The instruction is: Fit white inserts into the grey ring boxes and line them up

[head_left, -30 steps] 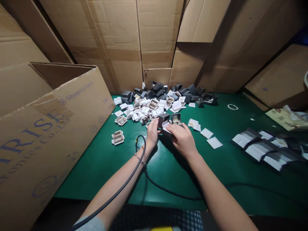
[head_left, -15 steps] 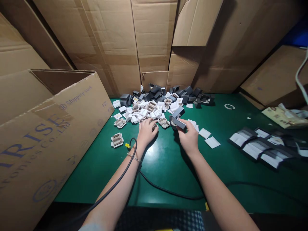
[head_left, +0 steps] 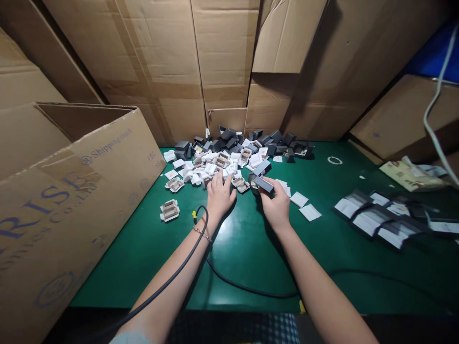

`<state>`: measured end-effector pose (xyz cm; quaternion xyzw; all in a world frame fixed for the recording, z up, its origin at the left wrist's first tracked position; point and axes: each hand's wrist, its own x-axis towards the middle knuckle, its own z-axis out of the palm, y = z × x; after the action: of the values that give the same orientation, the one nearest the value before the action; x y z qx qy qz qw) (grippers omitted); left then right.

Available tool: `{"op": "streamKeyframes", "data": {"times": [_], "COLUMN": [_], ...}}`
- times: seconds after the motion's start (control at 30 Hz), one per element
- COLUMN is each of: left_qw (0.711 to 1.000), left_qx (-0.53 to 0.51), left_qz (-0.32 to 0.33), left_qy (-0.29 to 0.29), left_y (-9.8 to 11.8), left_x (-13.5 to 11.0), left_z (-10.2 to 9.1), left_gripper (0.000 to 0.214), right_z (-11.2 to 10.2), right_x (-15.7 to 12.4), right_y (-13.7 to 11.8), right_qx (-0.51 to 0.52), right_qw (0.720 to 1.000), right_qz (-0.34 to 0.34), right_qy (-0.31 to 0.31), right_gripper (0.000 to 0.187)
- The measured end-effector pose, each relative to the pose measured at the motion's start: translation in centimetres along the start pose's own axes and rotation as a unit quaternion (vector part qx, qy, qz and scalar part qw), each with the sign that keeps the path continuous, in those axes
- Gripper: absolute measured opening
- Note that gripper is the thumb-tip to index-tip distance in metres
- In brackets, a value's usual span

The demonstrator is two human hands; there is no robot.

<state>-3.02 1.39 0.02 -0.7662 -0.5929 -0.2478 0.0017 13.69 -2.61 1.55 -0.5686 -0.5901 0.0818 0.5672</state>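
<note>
My right hand (head_left: 277, 204) grips a small dark grey box (head_left: 263, 183) whose lid (head_left: 262, 167) is folded up. Fingers apart, my left hand (head_left: 220, 195) reaches to the near edge of a heap of white folded paper pieces (head_left: 211, 168); its fingertips seem to touch the heap. An unfolded white and brown insert (head_left: 240, 185) lies between the hands. Two more inserts, one nearer (head_left: 169, 210) and one farther (head_left: 174, 184), rest left of my left hand. A black cable (head_left: 186, 251) with a yellow tag runs over my left wrist.
Dark boxes (head_left: 229, 136) pile up behind the white heap. A large carton (head_left: 118, 177) stands on the left, and cardboard panels (head_left: 161, 71) wall the back. White cards (head_left: 310, 212) lie right of my right hand. Farther right are open dark boxes (head_left: 380, 217) and a plastic bag (head_left: 412, 174).
My left hand has moved slightly forward onto the white heap and its fingers have spread. My right hand keeps hold of the dark box. The view has shifted a little.
</note>
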Motion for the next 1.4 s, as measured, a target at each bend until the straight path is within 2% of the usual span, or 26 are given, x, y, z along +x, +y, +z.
{"op": "streamKeyframes", "data": {"times": [0.13,0.27,0.53,0.6,0.7,0.73,0.8,0.9,1.0,1.1,1.17,1.23,1.3,1.33,1.4], "left_qw": [0.999,0.999,0.993,0.995,0.998,0.998,0.996,0.992,0.989,0.986,0.988,0.998,0.988,0.979,0.963], "left_qx": [-0.001,0.025,0.032,0.035,0.052,0.062,0.073,0.064,0.024,-0.038,-0.086,-0.04,0.016,0.029,0.033], "left_qz": [0.038,-0.005,-0.03,-0.009,0.014,0.004,-0.043,-0.076,-0.063,-0.035,-0.015,-0.043,-0.139,-0.192,-0.267], "left_qy": [-0.009,-0.026,-0.114,-0.094,-0.025,-0.005,-0.013,-0.079,-0.131,-0.157,-0.128,-0.025,0.058,0.065,0.03], "left_y": [1.3,2.0,1.8,2.0,2.4,2.5,2.7,2.9,3.4,3.7,3.3,2.1,0.2,-0.9,-3.3], "left_x": [2.4,4.6,5.9,6.9,8.5,9.0,9.7,10.0,9.5,8.9,8.8,8.9,8.9,8.9,8.6], "left_z": [0.3,0.6,1.0,0.9,1.1,1.3,1.7,2.2,1.9,0.9,-0.1,-1.3,-2.4,-2.7,-3.2], "left_gripper": [0.046,0.04,0.038,0.035,0.039,0.043,0.05,0.044,0.036,0.032,0.035,0.038,0.044,0.051,0.064], "right_z": [-0.2,-0.5,-0.7,-0.8,-0.8,-0.9,-0.9,-0.8,-0.9,-1.0,-1.1,-1.2,-1.3,-1.3,-1.3], "right_x": [0.2,0.3,0.5,0.5,0.6,0.6,0.7,0.8,0.7,0.6,0.6,0.7,0.8,0.8,0.8], "right_y": [-0.3,-0.3,-0.4,-0.5,-0.5,-0.5,-0.5,-0.4,-0.5,-0.8,-1.0,-1.1,-1.1,-1.1,-1.0], "right_qx": [0.008,0.015,0.015,0.009,0.001,0.0,-0.002,-0.006,0.002,0.005,0.004,0.003,0.001,-0.002,-0.009], "right_qw": [1.0,1.0,1.0,1.0,0.999,0.999,0.999,0.999,0.999,0.999,0.999,0.999,0.999,0.999,0.999], "right_qz": [0.0,0.005,-0.012,-0.021,-0.032,-0.035,-0.039,-0.037,-0.036,-0.04,-0.043,-0.042,-0.039,-0.037,-0.037], "right_qy": [0.006,0.004,0.006,0.006,0.008,0.008,0.011,0.018,0.017,0.01,0.009,0.008,0.01,0.011,0.011], "right_gripper": [0.027,0.028,0.028,0.028,0.028,0.029,0.029,0.029,0.03,0.032,0.032,0.032,0.031,0.031,0.03]}}
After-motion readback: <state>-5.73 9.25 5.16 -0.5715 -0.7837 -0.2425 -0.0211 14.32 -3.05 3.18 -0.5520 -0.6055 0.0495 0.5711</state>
